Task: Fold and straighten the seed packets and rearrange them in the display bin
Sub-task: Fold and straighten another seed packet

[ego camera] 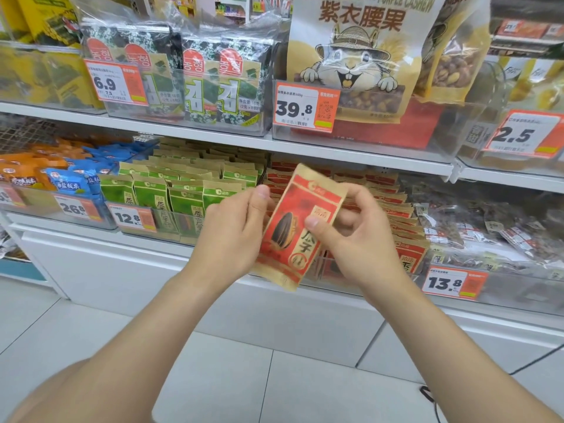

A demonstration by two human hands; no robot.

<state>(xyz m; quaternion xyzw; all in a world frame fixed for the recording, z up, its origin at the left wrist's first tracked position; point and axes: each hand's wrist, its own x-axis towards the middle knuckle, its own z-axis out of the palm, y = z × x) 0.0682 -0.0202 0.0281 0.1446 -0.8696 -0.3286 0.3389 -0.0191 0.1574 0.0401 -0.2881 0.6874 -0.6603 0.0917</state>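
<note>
Both hands hold one red seed packet up before the shelf.
Left hand grips the packet's left edge, fingers curled behind. Right hand pinches the right side, thumb on the front. The packet is out of the display bin, in front of the rows of red packets. By my judgement the work is midway: this one still has to go back in. It is kraft paper with a red panel, tilted and fairly flat.
</note>
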